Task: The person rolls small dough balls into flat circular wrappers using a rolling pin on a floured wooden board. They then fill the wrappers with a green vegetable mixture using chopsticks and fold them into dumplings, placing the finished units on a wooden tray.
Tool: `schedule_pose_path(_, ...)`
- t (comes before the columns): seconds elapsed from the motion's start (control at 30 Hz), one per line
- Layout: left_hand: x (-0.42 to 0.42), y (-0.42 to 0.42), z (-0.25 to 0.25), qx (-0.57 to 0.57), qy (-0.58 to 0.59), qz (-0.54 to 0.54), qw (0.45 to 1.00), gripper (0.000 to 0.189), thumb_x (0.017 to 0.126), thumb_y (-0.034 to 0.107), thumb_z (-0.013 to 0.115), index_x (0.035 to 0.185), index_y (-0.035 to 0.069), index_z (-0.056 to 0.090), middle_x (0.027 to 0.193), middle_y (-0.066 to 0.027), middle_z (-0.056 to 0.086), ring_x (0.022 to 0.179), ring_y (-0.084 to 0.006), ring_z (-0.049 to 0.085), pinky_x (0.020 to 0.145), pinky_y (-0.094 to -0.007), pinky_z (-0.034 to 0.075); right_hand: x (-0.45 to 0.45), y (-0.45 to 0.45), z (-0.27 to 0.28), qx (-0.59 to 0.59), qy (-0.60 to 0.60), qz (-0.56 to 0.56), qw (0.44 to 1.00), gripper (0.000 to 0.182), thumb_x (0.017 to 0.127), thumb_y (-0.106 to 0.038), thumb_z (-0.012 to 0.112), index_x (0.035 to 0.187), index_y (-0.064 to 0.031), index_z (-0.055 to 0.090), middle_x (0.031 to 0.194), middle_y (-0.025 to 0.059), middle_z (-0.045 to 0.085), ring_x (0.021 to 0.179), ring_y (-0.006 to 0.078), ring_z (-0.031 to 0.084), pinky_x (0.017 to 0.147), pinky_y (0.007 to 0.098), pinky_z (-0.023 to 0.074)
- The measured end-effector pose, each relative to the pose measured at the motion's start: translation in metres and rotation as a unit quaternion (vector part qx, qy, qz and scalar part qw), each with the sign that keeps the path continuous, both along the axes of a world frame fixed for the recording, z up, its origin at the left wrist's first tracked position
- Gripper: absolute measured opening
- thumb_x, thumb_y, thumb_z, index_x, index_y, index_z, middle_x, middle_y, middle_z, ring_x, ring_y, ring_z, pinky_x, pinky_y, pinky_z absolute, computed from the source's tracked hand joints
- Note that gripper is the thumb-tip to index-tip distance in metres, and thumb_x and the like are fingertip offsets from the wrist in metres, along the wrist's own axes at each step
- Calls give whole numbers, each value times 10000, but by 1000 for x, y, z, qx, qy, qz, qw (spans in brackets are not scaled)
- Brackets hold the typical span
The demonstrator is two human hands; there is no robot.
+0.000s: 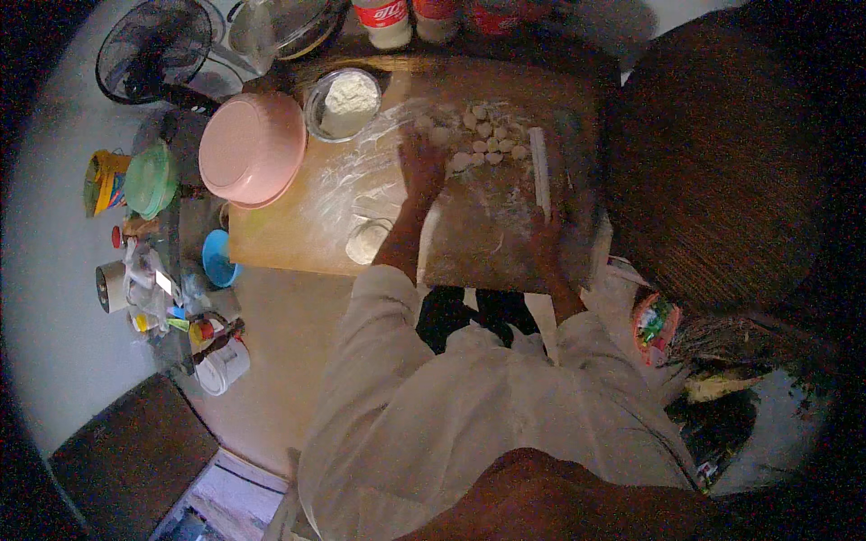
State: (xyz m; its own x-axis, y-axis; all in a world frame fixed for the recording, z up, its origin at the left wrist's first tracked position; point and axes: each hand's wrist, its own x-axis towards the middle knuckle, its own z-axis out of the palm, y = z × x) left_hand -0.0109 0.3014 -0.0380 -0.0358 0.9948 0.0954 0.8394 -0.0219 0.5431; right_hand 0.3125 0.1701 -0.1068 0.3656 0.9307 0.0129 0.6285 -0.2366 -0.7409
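A floured wooden table (325, 203) lies before me. My left hand (423, 152) reaches over its middle, beside small pale dough balls (492, 145); the fingertips are blurred, and I cannot tell whether they hold any dough. My right hand (547, 230) is in shadow at the near end of a pale, flour-dusted rolling pin (540, 166), touching or close to it; its grip is unclear. At the back left stands a clear bowl of flour (352, 95). A small round container with white powder (367, 243) sits by my left forearm.
An upturned pink basin (250, 149) covers the table's left corner. Bottles with red labels (385, 20) and a black fan (155, 54) stand beyond. At left are a green bowl (150, 179), a blue bowl (220, 257) and a white bucket (223, 365). A dark woven surface (710, 169) is at right.
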Motion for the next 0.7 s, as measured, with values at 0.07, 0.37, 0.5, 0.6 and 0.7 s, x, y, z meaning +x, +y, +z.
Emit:
schedule_pose_path(0.07, 17, -26, 7, 74, -30, -22, 997, 609, 938, 175, 603, 1475, -26, 398, 1573, -259, 337, 1463, -444, 295, 1190, -579, 231, 5, -2, -2, -1, -6, -10, 1000, 447, 976, -340, 683, 1286, -32, 591, 1130, 203, 625, 980, 351, 621, 835, 457, 529)
schedule_pose_path(0.37, -4, -186, -6, 59, -59, -92, 992, 425, 848, 75, 670, 1254, 0, 572, 1319, -216, 561, 1252, -422, 508, 1070, -532, 397, 28, 13, -38, 35, -110, 29, 993, 514, 979, -358, 675, 1311, 20, 571, 1200, 223, 604, 1063, 386, 602, 930, 496, 499)
schedule_pose_path(0.5, -6, -195, -23, 35, -2, -67, 997, 395, 863, 80, 656, 1245, 2, 593, 1271, -189, 605, 1223, -400, 538, 1058, -502, 412, 15, 22, -7, -88, -46, 65, 993, 461, 989, -357, 659, 1248, 20, 603, 1096, 210, 626, 965, 358, 615, 874, 484, 505)
schedule_pose_path(0.6, 3, -188, -16, 55, -34, -37, 997, 354, 886, 76, 636, 1231, 2, 610, 1255, -187, 624, 1189, -398, 562, 1039, -493, 432, 11, 23, 5, -82, -41, 72, 993, 427, 984, -337, 657, 1223, 14, 612, 1076, 202, 628, 942, 352, 614, 857, 478, 505)
schedule_pose_path(0.7, 2, -191, 10, 71, -116, -1, 991, 299, 911, 64, 616, 1203, 4, 631, 1241, -192, 635, 1155, -400, 583, 1012, -485, 456, 18, 10, 8, -54, -37, 72, 995, 393, 980, -317, 654, 1199, 7, 621, 1056, 195, 629, 918, 346, 614, 840, 472, 505)
